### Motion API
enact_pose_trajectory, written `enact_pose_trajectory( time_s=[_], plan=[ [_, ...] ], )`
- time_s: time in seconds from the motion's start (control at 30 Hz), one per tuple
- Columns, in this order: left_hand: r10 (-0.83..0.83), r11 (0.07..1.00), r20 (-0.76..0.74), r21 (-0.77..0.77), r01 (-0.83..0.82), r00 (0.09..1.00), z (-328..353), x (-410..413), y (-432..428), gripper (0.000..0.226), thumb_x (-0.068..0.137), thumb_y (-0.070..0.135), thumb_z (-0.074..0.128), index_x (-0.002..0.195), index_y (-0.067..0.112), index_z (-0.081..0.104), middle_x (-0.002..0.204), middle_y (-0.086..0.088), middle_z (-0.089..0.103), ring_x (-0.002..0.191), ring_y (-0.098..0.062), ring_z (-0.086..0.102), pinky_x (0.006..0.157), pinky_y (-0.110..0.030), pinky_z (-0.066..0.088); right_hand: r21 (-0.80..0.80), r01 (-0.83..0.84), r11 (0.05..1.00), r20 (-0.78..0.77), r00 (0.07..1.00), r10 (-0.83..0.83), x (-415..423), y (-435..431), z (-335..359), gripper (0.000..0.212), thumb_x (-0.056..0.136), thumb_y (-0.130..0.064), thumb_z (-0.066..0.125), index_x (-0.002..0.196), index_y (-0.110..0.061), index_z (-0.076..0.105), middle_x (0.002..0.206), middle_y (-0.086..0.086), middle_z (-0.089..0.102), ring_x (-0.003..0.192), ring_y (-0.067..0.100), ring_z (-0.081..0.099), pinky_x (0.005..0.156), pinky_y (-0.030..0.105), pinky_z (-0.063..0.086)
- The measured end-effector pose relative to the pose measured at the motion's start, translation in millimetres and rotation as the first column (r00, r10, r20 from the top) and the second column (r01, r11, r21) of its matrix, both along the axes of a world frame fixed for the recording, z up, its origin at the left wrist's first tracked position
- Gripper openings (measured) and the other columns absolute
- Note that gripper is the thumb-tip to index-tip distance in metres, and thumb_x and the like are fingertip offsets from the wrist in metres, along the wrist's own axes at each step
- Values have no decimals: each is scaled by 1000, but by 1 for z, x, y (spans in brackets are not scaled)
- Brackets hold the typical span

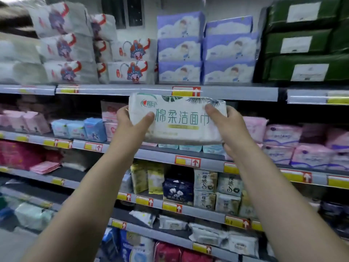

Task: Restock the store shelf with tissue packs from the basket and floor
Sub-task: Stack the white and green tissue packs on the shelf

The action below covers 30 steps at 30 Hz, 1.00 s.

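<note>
In front of the second shelf [160, 155] from the top, a white tissue pack [179, 121] is held in the air, not yet resting on anything. The left grip [130, 120] holds its left end and the right grip [229, 127] its right end; each has the thumb on the printed front and the other fingers curled behind. Both ends are probably taken because the pack is wide and soft, so it stays level. The dark gap [238, 110] behind it, beside the pink packs [254, 127], seems the intended place.
</note>
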<state>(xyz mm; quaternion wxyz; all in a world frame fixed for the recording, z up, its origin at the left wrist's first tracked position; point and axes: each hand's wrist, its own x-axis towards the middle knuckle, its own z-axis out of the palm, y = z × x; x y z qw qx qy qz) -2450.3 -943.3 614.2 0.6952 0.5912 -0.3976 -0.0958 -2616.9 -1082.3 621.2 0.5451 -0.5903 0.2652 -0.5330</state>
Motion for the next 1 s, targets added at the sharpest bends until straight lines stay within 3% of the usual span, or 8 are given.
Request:
enact_pose_trajectory(
  time_s=[0.1,0.27,0.33,0.4,0.5,0.63,0.9,1.0],
  plan=[
    [-91,995,-5,-31,91,996,16,-5,-20,41,94,33,59,126,20,37,111,9,58,98,-6,59,77,-24,47,-61,77,995,7,997,-77,-17,-5,17,19,88,-32,70,97,-16,65,104,5,73,99,26,69,90,46,56],
    [-280,958,-34,-71,277,959,32,-18,-54,28,95,29,59,116,23,42,116,4,61,104,-13,62,87,-30,49,-75,97,993,35,995,-94,-43,-16,44,22,88,-34,65,105,-21,64,105,1,73,98,20,70,96,47,52],
    [-338,939,-36,-80,334,941,36,-21,-72,21,94,31,61,107,30,44,117,5,63,108,-16,62,95,-38,48,-78,82,994,29,996,-80,-54,-22,53,41,82,-36,70,119,-22,58,113,1,71,104,20,68,98,46,51],
    [-366,927,-20,-94,362,931,42,-26,-90,21,93,32,62,105,34,44,116,6,63,108,-15,62,94,-36,47,-105,68,992,27,997,-66,-64,-30,60,37,85,-26,71,118,-22,55,114,4,71,103,22,69,96,46,52],
    [-396,913,22,-102,396,918,55,-38,-113,33,92,33,63,117,29,42,116,11,60,107,-10,60,86,-29,46,-130,135,982,3,991,-136,-80,-43,67,35,86,-20,72,116,-19,55,112,5,71,101,22,70,94,46,54],
    [-408,908,84,-65,413,909,72,-53,-138,46,89,36,66,123,27,37,118,12,58,109,-13,59,94,-36,47,-131,211,969,-5,977,-213,-101,-55,73,10,86,-19,71,95,-17,67,102,6,74,96,23,71,93,44,55],
    [-515,850,182,-22,527,838,88,-108,-177,54,87,35,68,130,22,38,116,10,59,106,-14,60,94,-38,48,-100,362,927,54,932,-358,-164,-60,71,26,87,-26,71,111,-17,67,107,1,74,102,22,70,97,46,52],
    [-593,797,149,-35,603,791,82,-144,-189,52,89,29,67,130,21,38,118,9,60,104,-9,61,87,-29,49,-88,386,918,55,922,-382,-199,-62,74,25,89,-21,69,112,-17,64,107,3,74,102,23,70,95,46,53]
  ],
)
